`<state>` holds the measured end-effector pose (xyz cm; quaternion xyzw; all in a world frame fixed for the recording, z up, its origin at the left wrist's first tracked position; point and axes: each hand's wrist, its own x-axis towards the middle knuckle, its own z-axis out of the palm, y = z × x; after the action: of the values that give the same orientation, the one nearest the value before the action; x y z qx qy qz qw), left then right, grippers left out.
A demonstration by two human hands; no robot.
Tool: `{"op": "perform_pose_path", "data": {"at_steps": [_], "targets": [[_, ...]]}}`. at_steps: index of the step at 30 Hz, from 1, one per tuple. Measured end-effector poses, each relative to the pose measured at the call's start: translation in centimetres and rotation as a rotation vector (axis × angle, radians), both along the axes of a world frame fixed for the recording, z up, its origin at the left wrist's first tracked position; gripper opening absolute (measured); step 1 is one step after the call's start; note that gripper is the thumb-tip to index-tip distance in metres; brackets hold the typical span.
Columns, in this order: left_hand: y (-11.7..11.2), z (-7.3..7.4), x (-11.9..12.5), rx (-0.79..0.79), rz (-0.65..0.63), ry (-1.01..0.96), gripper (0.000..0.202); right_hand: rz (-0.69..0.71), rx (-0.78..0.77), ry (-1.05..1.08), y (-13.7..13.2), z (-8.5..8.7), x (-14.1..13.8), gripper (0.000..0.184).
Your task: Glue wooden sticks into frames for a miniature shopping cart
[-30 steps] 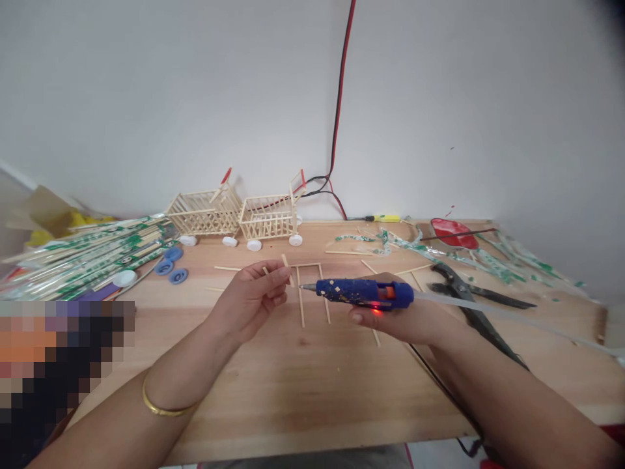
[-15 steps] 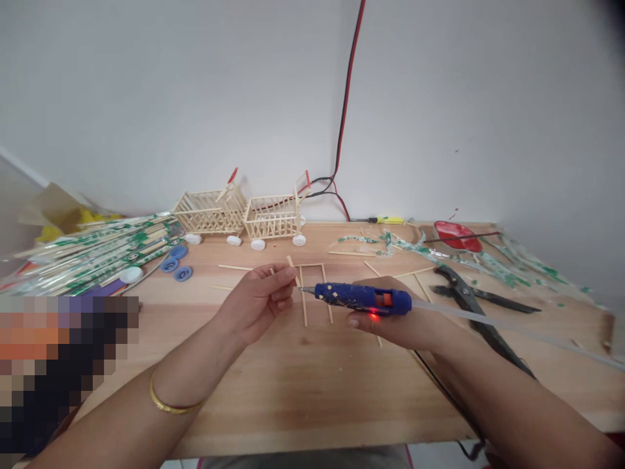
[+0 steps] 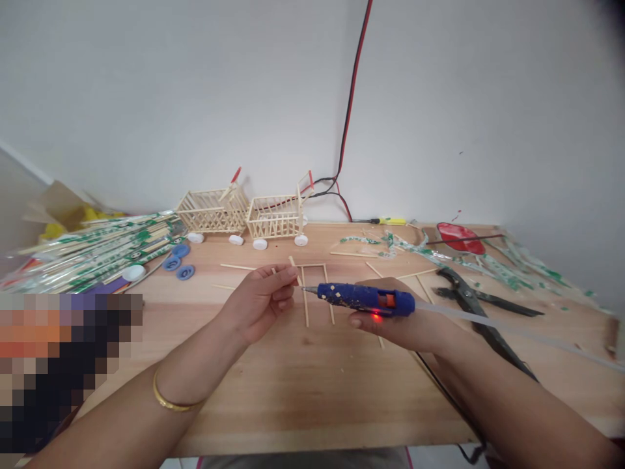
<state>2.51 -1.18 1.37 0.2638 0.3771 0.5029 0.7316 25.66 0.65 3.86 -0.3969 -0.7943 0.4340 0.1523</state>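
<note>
My left hand [image 3: 258,299] pinches a short wooden stick [image 3: 294,269] between thumb and fingers, tilted above the wooden table [image 3: 303,391]. My right hand [image 3: 405,322] grips a blue hot glue gun [image 3: 364,298] with a red light lit and a clear glue rod trailing right. The gun's metal tip sits right by the lower end of the stick. Under both lies a small frame of thin sticks [image 3: 316,293], flat on the table.
Two small stick carts [image 3: 244,218] with white wheels stand at the back by the wall. Wrapped chopsticks [image 3: 92,251] and blue caps [image 3: 178,260] lie left. Black shears [image 3: 481,309], torn wrappers, a red dish [image 3: 456,236] sit right. Red-black wires [image 3: 349,117] hang down the wall.
The view has shifted slightly. The glue gun's tip has drawn closer to the stick held in my left hand; both hands keep their grips.
</note>
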Motion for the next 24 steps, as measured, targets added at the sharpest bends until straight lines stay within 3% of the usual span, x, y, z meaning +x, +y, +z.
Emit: {"op": "perform_pose_path", "data": {"at_steps": [11,20,24], "targets": [[-0.1,0.2,0.0,-0.023,0.007,0.017,0.023,-0.019,0.061,-0.028,-0.1,0.3,-0.3,0.026],[-0.1,0.0,-0.1,-0.001,0.007,0.044,0.022,-0.05,0.024,-0.052,0.1,0.1,-0.2,0.023],[0.0,0.0,0.0,0.016,0.015,0.101,0.022,-0.218,0.139,-0.125,0.9,-0.1,0.2,0.032]]}}
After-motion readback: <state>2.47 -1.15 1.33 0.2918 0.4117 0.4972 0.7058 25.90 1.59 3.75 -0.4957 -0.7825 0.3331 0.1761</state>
